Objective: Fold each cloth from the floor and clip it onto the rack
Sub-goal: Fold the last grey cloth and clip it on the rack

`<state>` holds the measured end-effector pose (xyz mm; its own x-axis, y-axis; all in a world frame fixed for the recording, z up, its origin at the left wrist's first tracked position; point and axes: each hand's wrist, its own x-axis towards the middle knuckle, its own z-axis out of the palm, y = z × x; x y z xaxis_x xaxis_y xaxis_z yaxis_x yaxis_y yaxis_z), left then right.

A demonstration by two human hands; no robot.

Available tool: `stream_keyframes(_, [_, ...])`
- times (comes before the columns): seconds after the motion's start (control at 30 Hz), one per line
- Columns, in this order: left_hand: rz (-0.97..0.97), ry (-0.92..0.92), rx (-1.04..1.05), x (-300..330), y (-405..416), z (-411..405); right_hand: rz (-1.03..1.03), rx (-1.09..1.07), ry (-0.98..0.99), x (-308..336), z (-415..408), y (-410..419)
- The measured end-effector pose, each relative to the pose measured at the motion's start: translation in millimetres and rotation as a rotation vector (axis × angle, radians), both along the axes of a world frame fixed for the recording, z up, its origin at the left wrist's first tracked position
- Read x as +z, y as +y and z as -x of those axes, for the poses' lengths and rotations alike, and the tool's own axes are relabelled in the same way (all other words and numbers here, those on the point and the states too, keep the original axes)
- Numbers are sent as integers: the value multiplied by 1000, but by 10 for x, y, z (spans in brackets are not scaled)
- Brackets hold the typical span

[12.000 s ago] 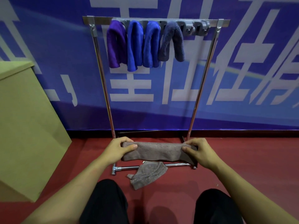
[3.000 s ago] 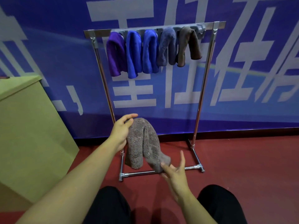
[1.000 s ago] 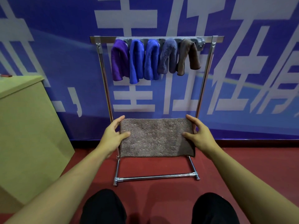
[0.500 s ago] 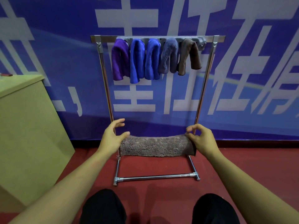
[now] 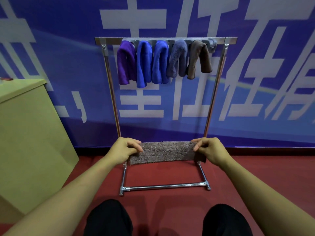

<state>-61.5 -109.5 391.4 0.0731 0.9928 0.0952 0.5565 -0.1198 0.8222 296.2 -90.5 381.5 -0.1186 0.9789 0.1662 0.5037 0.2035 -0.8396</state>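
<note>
Person seated low in front of the rack [image 5: 215, 86], knees in dark trousers [image 5: 109, 218] at the bottom of the view. Both arms out forward. Left hand [image 5: 125, 149] grips the left end of a grey-brown cloth [image 5: 164, 152], fingers curled over its top edge; right hand [image 5: 208, 149] grips the right end the same way. Cloth is folded into a long narrow band, stretched level between the two hands, held in the air above the red floor [image 5: 255, 169] and in front of the rack's two uprights. Five cloths hang from the clip strip on the top bar, side by side, left to right: purple cloth [image 5: 125, 65], blue cloth [image 5: 144, 65], second blue cloth [image 5: 160, 63], grey-blue cloth [image 5: 177, 60], brown cloth [image 5: 199, 58]. One clip [image 5: 212, 43] shows bare at the right end of the strip. Rack foot bar rests on the floor just ahead of the knees. Yellow-green cabinet [image 5: 29, 138] stands to the left; blue banner [image 5: 255, 65] with large white characters covers the wall behind.
</note>
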Motion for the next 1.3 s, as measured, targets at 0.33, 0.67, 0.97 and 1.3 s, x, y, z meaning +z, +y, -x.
stream_keyframes(0.33, [53,188,-168,97,-11,-11,-55,75,-220,80,-20,-82])
stream_keyframes(0.67, [93,-310,-15,53,-69,-5,129,36,108,170,-57,-221])
stream_keyframes(0.97, [36,-722,82,236,-31,-338,84,40,41,-46,0,-192])
stream_keyframes(1.3, [-19,-233,-74,295,-56,-510,-24,224,132,154,514,-218])
